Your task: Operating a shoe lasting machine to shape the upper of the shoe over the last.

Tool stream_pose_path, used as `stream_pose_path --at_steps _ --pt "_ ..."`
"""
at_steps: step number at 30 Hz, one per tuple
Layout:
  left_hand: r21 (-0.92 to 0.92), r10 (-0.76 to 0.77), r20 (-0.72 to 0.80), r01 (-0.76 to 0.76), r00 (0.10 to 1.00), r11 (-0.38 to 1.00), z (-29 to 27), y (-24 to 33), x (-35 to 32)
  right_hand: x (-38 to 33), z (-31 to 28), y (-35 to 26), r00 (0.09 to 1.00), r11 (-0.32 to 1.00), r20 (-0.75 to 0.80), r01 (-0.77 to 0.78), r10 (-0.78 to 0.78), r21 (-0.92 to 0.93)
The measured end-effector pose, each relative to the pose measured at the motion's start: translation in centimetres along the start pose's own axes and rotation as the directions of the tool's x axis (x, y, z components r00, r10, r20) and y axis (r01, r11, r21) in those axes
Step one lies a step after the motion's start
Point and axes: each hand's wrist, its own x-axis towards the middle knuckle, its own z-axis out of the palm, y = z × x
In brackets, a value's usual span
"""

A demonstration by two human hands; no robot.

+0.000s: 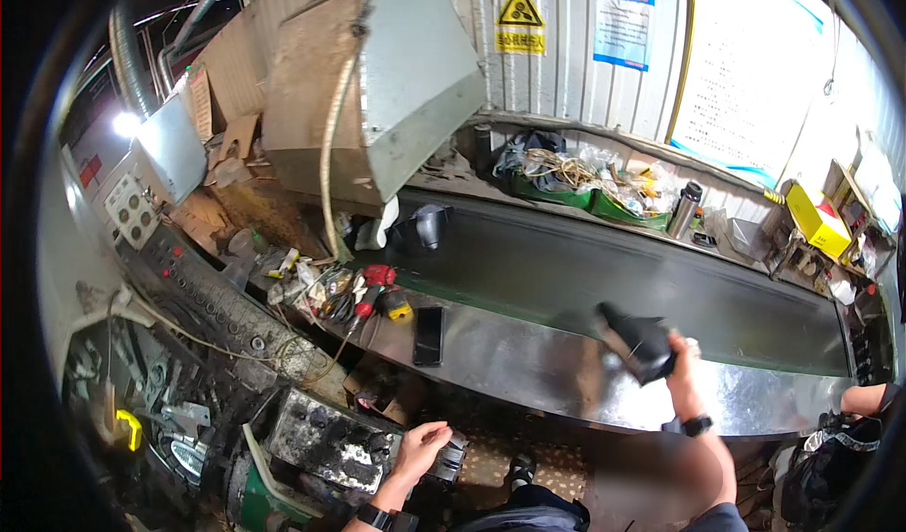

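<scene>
While a dark conveyor belt [604, 268] runs past corrugated metal walls [566, 51], the right hand [681, 357] grips a black shoe part [637, 339] above the steel bench [528, 362]; the left hand [420, 447] rests fingers loose on grimy machinery [330, 447].

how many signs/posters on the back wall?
3. Yellow warning sign at upper centre, blue notice just right of it, large white board with blue edging further right. The machine housing may hide others to the left.
</scene>
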Motion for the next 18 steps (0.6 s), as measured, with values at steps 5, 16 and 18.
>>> stream_pose_path --at_steps 5,16,18 --pt "-0.117 -0.264 -0.117 0.251 0.957 0.961 -1.4 -4.1 0.2 15.1 -10.5 0.8 0.828 0.970 -0.556 0.070 0.073 0.231" --pt "-0.017 -0.304 -0.172 0.306 0.937 0.952 -0.5 -0.8 7.0 -7.7 18.9 17.2 0.325 0.217 0.943 0.918 0.066 -0.332" --pt "0.043 -0.258 -0.109 0.264 0.960 0.964 0.8 0.5 10.4 -8.9 18.9 17.7 0.102 0.077 0.994 0.992 -0.030 -0.100"
